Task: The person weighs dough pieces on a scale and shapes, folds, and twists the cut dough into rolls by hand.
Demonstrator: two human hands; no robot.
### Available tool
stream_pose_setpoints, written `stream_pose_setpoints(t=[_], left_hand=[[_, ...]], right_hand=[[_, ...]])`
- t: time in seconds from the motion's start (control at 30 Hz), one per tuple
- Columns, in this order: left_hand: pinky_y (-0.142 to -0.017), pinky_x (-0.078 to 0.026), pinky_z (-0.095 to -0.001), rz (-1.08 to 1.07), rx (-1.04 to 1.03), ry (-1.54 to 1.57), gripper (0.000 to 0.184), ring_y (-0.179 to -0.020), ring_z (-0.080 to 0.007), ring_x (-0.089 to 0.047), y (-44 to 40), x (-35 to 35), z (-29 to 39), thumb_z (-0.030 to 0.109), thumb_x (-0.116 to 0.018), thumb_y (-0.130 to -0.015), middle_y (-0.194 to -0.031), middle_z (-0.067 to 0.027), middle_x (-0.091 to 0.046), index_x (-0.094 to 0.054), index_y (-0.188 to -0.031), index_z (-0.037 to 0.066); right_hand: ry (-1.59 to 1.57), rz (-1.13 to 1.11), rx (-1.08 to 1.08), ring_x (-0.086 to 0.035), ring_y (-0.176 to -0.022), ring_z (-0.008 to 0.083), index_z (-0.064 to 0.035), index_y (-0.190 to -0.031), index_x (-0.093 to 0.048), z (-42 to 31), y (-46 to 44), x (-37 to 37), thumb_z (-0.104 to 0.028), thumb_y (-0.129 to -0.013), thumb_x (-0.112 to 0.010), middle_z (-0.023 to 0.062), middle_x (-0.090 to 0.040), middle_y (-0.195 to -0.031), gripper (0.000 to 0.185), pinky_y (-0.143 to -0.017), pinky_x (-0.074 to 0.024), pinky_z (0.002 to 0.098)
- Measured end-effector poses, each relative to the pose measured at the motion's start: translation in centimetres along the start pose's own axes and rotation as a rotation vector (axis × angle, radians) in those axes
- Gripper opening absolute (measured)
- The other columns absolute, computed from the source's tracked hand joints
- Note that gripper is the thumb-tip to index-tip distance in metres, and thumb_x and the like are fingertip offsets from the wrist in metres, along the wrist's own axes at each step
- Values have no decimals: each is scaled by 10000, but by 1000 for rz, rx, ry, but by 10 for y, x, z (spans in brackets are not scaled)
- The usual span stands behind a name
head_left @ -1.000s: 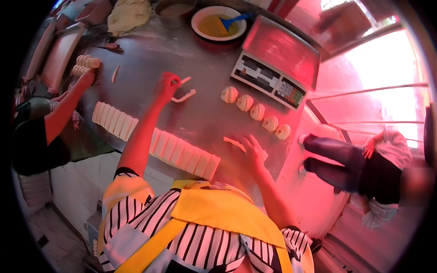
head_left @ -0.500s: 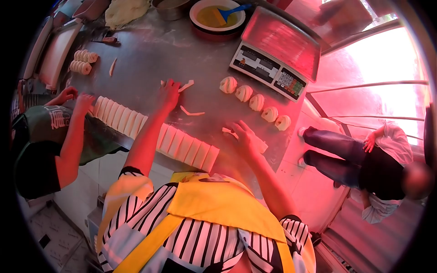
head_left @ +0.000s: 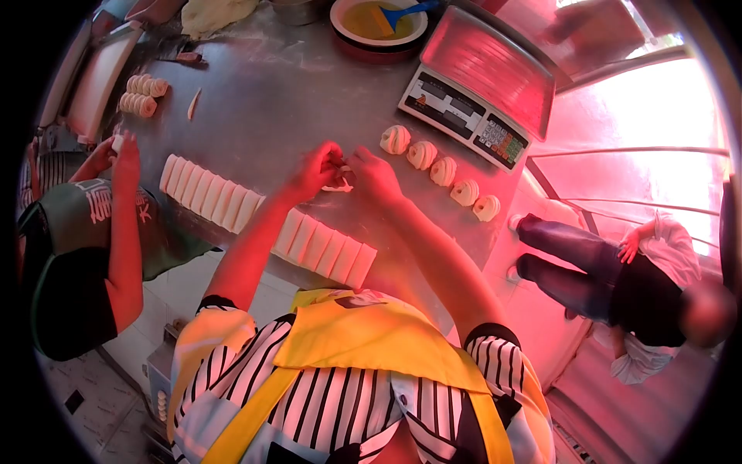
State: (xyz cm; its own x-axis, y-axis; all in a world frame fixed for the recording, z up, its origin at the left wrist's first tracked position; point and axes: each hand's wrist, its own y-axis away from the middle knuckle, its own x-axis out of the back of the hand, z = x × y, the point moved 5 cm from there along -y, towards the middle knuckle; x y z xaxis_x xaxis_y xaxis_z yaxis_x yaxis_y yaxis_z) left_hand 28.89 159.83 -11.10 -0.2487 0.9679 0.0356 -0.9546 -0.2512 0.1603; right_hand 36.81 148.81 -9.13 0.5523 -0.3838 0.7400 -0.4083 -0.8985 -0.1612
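Flanking the hands [head_left: 321, 172]: buns [head_left: 443, 171], dough slices [head_left: 209, 195] (left forearm [head_left: 251, 246] across)

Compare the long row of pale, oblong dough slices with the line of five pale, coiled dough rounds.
The pale, oblong dough slices are flat-faced; the pale, coiled dough rounds are wound and ridged. The slices, far more numerous, lie along the near edge of the grey metal table; the rounds sit beside the white electronic scale. Both are pale dough in a line.
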Motion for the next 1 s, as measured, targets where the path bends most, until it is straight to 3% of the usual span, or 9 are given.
stream_pose_setpoints(t=[0.03, 0.23, 0.33, 0.43, 0.5, 0.73, 0.83, 0.93, 1.0], left_hand=[[-591, -475, -285, -24, 33, 97, 129, -689, -146, -605, 2, -2, 1, 7, -521, -865, -846, -99, -628, -463, -978, 29], [-629, -478, -301, -4, 2, -270, 147, -719, -182, -617, 1, -18, 11, 8, -514, -851, -820, -100, -625, -447, -980, 35], [-656, -476, -325, 105, 7, -549, 138, -746, -209, -603, -7, -17, 8, 27, -477, -861, -847, -113, -616, -477, -998, 35], [-674, -469, -331, 233, 18, -315, 226, -762, -219, -575, -16, 11, -20, 64, -453, -871, -861, -111, -589, -512, -1089, 48], [-636, -446, -291, 241, -102, -476, 290, -734, -154, -536, -11, 1, -16, 75, -498, -868, -836, -42, -592, -529, -1156, 54], [-667, -454, -253, -366, 130, -194, 235, -777, -92, -538, 5, -92, 19, 111, -644, -784, -928, -37, -572, -627, -1005, 33], [-642, -431, -239, -385, 279, -28, 231, -724, -83, -521, 12, -107, 15, 138, -636, -799, -869, -13, -596, -637, -1005, 33], [-634, -420, -223, -323, -68, -159, 178, -695, -76, -517, 11, -117, 0, 123, -640, -798, -748, 3, -590, -636, -948, 28], [-630, -417, -219, -399, 31, -140, 155, -694, -82, -526, 12, -125, -12, 114, -643, -798, -776, -6, -592, -628, -925, 27]], right_hand=[[-27, 6, 14, -579, -779, 316, -37, -824, -542, -2, 3, 2, -113, -755, -583, 108, -506, -872, 111, -642, -488, 404], [132, 48, 82, -570, -662, 316, -38, -820, -563, -2, 15, 9, -41, -711, -613, 116, -528, -801, 120, -557, -477, 370], [-80, 1, -103, -593, -638, 217, -21, -823, -577, 1, 25, 20, -53, -744, -614, 86, -583, -753, 93, -552, -486, 305], [-592, -122, -609, -613, -649, 155, -18, -814, -576, 18, 46, 39, -94, -787, -616, 72, -615, -767, 90, -552, -487, 305], [-769, -37, -702, -610, -679, 127, -11, -842, -578, 29, 65, 46, -110, -818, -623, 66, -619, -797, 111, -572, -493, 268], [-1154, 174, -716, -630, -740, 146, 11, -918, -567, 31, 102, 55, -55, -847, -591, 65, -601, -802, 101, -692, -537, 256], [-1199, 283, -746, -631, -761, 148, 20, -931, -578, 35, 123, 59, -31, -841, -586, 68, -602, -835, 103, -728, -534, 267], [-1203, 305, -819, -632, -787, 147, 24, -935, -594, 48, 151, 50, -21, -824, -596, 68, -605, -875, 120, -747, -519, 257], [-1141, 304, -847, -635, -807, 156, 29, -939, -589, 53, 165, 43, -17, -829, -594, 76, -604, -878, 120, -762, -521, 256]])
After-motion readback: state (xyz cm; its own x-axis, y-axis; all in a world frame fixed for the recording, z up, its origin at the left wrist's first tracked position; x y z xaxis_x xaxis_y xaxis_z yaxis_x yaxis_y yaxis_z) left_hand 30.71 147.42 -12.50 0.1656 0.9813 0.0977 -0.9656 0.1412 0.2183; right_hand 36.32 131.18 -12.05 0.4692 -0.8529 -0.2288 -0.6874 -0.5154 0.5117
